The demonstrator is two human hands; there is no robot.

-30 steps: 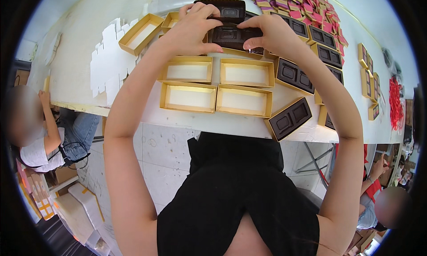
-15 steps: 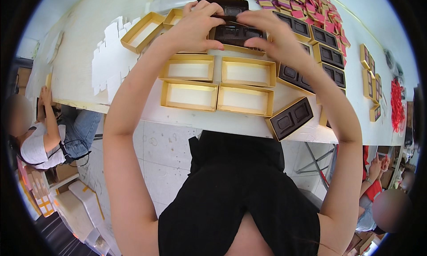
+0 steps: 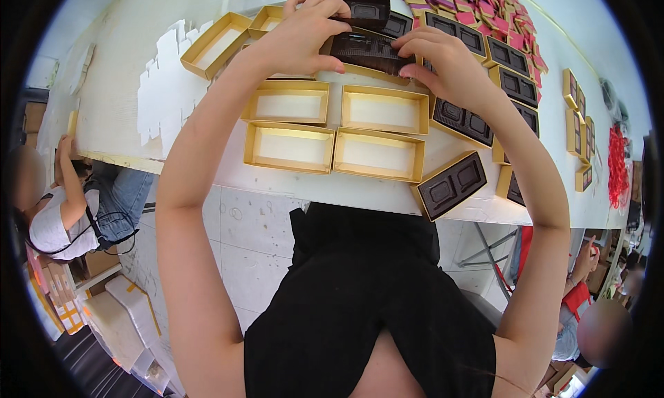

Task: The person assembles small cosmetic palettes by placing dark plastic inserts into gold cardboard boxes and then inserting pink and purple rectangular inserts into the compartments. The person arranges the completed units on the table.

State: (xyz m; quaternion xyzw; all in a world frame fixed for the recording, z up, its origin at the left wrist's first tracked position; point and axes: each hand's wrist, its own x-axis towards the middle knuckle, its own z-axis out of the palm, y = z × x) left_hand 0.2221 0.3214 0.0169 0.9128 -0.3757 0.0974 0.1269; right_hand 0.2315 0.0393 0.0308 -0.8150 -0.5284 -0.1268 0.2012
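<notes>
My left hand [image 3: 304, 37] is closed on a dark brown plastic insert tray [image 3: 356, 7], with its fingers over the left end. A second dark insert tray [image 3: 366, 49] lies below it, tilted, its left end by my left thumb. My right hand [image 3: 443, 60] pinches that lower tray's right end between thumb and fingers. Right under the lower tray, the edge of a gold box [image 3: 377, 74] shows. Nearer to me stand gold boxes with white insides, among them a front-left box [image 3: 289, 147] and a front-right box [image 3: 379, 154].
Gold boxes with dark trays in them, such as a tilted box [image 3: 451, 185], stand at the right. Behind them is a heap of pink and purple pieces [image 3: 477, 11]. White card sheets [image 3: 169, 87] lie at the left. People sit at both sides, one in a white shirt [image 3: 66, 221].
My right hand has moved right, from the tray's middle to its right end. The upper tray in my left hand has shifted slightly, and more of the trayed box behind it shows.
</notes>
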